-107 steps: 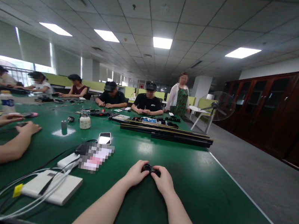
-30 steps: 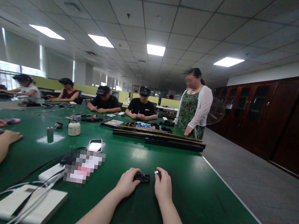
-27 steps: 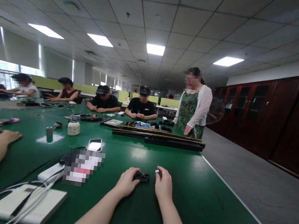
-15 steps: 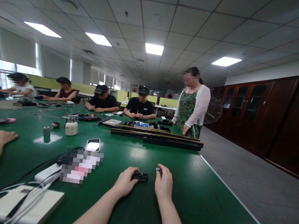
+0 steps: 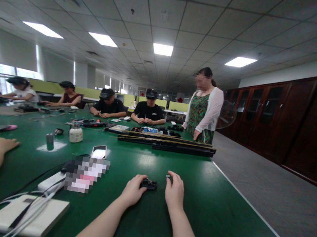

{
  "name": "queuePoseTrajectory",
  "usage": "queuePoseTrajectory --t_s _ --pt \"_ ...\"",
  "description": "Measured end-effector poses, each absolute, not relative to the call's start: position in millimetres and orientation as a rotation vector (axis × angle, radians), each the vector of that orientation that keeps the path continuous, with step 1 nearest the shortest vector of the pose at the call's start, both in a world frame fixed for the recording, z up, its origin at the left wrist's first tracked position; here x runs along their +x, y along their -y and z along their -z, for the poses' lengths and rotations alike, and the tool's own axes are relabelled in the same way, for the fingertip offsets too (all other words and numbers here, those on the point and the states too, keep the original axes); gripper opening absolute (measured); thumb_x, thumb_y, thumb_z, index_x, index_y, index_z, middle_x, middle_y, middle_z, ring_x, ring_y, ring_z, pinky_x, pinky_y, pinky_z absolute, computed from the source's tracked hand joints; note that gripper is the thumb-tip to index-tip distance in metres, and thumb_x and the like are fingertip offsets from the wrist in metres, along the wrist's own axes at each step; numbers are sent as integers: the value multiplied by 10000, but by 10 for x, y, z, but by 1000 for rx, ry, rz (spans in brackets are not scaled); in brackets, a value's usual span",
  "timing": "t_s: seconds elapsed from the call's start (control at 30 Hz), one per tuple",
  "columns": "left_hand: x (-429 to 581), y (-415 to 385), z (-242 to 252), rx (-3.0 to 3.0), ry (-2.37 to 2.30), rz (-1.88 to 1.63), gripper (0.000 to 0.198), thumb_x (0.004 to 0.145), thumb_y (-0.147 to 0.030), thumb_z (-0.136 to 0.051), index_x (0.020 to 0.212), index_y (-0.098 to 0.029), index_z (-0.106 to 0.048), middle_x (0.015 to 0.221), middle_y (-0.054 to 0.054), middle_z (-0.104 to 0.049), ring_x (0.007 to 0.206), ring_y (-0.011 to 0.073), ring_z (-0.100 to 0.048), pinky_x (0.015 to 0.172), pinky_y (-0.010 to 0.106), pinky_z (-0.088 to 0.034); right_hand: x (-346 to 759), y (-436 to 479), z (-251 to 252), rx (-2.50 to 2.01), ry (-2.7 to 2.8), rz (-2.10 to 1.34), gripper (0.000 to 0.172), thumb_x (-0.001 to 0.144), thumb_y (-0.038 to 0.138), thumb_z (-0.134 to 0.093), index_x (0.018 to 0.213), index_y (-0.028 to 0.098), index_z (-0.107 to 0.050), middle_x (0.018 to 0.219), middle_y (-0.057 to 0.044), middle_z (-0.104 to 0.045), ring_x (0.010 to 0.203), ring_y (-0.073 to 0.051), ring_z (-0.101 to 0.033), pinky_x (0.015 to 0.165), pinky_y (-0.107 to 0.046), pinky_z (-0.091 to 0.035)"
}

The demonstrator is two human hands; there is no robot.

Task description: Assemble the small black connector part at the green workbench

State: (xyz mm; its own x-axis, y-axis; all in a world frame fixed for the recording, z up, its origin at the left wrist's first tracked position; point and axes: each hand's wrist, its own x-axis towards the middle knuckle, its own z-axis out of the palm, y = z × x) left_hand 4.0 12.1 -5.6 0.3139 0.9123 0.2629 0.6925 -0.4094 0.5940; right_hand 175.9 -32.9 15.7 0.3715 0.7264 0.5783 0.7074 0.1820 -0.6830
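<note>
My left hand (image 5: 134,190) is closed on the left end of a small black part (image 5: 151,185), which has an open, uneven top and looks like a piece of a device housing. It lies low over the green table (image 5: 141,228). To the right, apart from that part, my right hand (image 5: 175,191) pinches a tiny light-grey piece (image 5: 167,176) between thumb and fingertips. The piece is too small to name. My fingers hide some of both items.
Left of my arms are a phone (image 5: 99,152), a white box (image 5: 27,216) with cables, and a jar (image 5: 75,134). Black rails (image 5: 183,149) lie across the table ahead. A neighbour's hands (image 5: 3,145) work at far left. Several people sit opposite; one person (image 5: 204,110) stands.
Both hands keep their grips and stay almost in place. The right hand's fingertips have risen very slightly in view, along with the small grey piece.
</note>
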Motion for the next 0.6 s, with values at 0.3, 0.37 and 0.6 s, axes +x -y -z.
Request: queuePoseTrajectory --t_s 0.3,0.37,0.6 --pt "48 -118 58 2193 -1440 -812 435 746 -127 -563 1176 -181 -526 1202 66 -561 1121 199 -516 970 266 -360 1765 336 -156 -1527 1356 -17 297 800 187 -404 1018 188 -606 1065 -71 -631 1019 -219 -540 886 -338 -401" --pt "48 -119 59 2192 -1433 -818 434 749 -129 -560 1179 -178 -524 1199 68 -562 1121 200 -516 970 267 -361 1759 345 -172 -1545 1358 -26 291 801 185 -408 1013 193 -607 1064 -68 -631 1021 -217 -541 887 -333 -399" --pt "49 -124 60 2188 -1433 -816 434 747 -125 -557 1176 -181 -529 1200 66 -565 1125 195 -512 975 264 -354 1748 364 -204 -1608 1385 -63 286 797 185 -429 1026 193 -601 1077 -71 -628 1036 -218 -536 883 -327 -401"
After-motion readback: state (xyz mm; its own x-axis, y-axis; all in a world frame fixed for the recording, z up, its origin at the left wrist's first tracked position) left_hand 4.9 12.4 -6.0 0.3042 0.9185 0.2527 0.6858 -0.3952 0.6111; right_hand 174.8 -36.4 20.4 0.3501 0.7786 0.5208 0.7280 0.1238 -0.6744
